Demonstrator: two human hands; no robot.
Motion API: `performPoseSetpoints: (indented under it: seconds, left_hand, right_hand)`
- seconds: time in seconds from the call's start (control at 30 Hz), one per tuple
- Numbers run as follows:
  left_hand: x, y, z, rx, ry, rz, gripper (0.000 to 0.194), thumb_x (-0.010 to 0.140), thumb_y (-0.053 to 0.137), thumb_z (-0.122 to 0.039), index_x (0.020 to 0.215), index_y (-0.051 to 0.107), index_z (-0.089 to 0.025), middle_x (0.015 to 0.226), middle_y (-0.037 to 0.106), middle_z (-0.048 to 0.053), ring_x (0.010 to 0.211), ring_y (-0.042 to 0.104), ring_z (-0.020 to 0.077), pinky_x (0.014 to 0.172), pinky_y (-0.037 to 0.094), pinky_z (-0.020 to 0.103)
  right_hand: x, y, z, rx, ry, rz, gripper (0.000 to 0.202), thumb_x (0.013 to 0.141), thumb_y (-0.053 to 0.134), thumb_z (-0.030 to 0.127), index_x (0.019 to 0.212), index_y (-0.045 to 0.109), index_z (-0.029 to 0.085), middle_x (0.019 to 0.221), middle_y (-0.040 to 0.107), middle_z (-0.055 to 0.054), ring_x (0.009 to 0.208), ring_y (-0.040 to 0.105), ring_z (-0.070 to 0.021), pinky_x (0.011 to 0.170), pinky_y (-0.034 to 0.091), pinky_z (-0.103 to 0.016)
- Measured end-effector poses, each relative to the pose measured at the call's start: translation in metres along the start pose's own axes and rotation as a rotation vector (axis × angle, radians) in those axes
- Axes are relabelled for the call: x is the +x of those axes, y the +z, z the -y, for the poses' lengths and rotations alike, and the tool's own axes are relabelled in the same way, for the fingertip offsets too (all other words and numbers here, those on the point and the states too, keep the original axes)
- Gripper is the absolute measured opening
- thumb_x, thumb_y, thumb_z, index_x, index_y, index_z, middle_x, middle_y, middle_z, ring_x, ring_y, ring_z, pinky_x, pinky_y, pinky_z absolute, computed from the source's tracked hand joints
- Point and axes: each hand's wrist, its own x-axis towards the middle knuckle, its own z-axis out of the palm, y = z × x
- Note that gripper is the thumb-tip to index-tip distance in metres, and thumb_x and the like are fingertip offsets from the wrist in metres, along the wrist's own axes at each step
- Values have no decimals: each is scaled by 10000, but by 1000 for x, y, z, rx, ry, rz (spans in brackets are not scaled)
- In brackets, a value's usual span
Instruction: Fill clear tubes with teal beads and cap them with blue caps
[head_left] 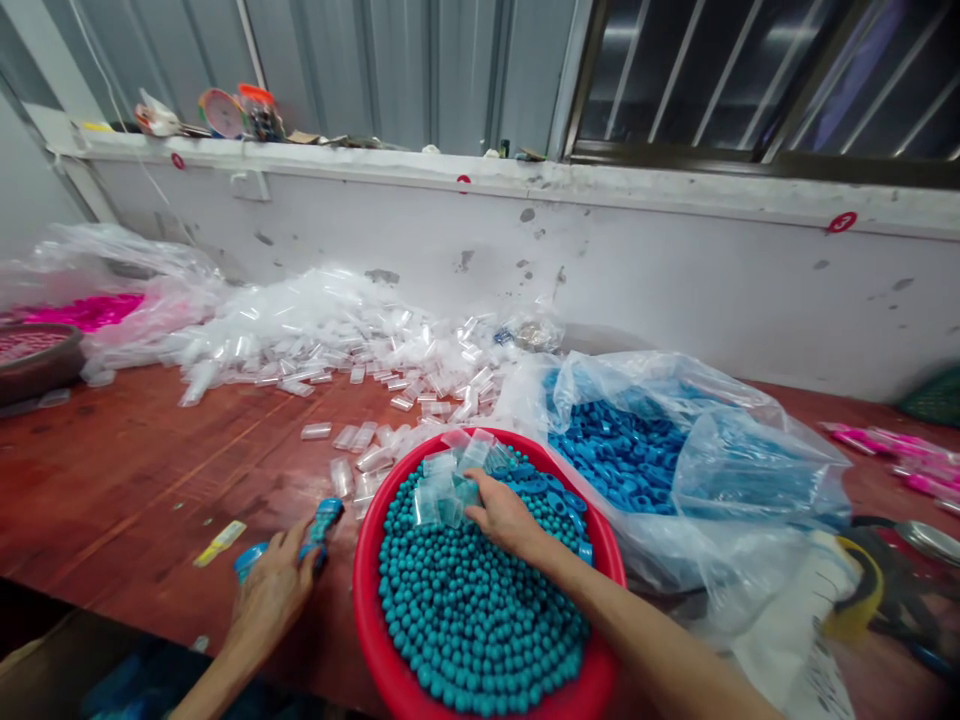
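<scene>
Your left hand is at the near left, over the tabletop — its grip is closed on a blue piece, left of the red basin. Your right hand reaches inside this basin, where its fingers touch the clear sleeves lying on the turquoise beads; I cannot tell if its grip is clamped on one. On the far right side of the basin stands a plastic bag with blue parts.
</scene>
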Motion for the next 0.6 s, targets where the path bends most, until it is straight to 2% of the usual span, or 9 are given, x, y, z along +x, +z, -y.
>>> performPoseSetpoints:
  seconds: [0.1,0.2,0.27,0.37,0.47,0.6]
  left_hand:
    - [4,-14,-23,-190,34,-147,336,813,354,-341,1046,520,-166,954,625,81,774,608,190,666,471,282]
    - [1,-29,-61,-343,189,-236,301,827,370,-342,1024,524,-174,877,635,50,729,603,167,654,472,262]
    - [-3,-36,-89,-325,379,-214,279,840,362,-301,1030,528,-183,901,625,56,787,586,174,703,465,282]
    - [-8,-37,-125,-113,651,-51,241,810,419,-222,999,567,-218,919,599,65,894,533,218,767,435,356]
    - [-7,-25,-140,58,783,86,301,806,366,-129,967,591,-248,946,581,63,956,494,227,817,403,407]
    - [4,-1,-141,67,860,140,424,818,242,-61,1024,567,-237,1110,534,54,1094,410,206,949,306,427]
  right_hand:
    - [-5,-4,-9,66,-5,-6,464,716,508,112,1173,434,142,783,579,-12,683,540,-145,653,416,-232]
    - [-16,-11,-14,122,-26,-25,405,735,475,115,1138,474,154,789,552,-4,669,516,-126,633,412,-216]
    - [-25,-16,-14,209,-30,-26,397,735,475,126,1128,491,175,806,537,0,622,500,-108,593,412,-209]
    - [-40,-26,-10,393,60,34,442,735,461,143,1170,449,213,828,512,10,459,444,-60,446,380,-189]
    - [-56,-35,-7,477,187,232,465,715,455,140,1169,434,240,826,513,19,357,416,-32,335,319,-167]
    - [-69,-36,-6,352,355,586,401,634,503,99,1025,509,186,541,501,75,305,401,-56,316,304,-156]
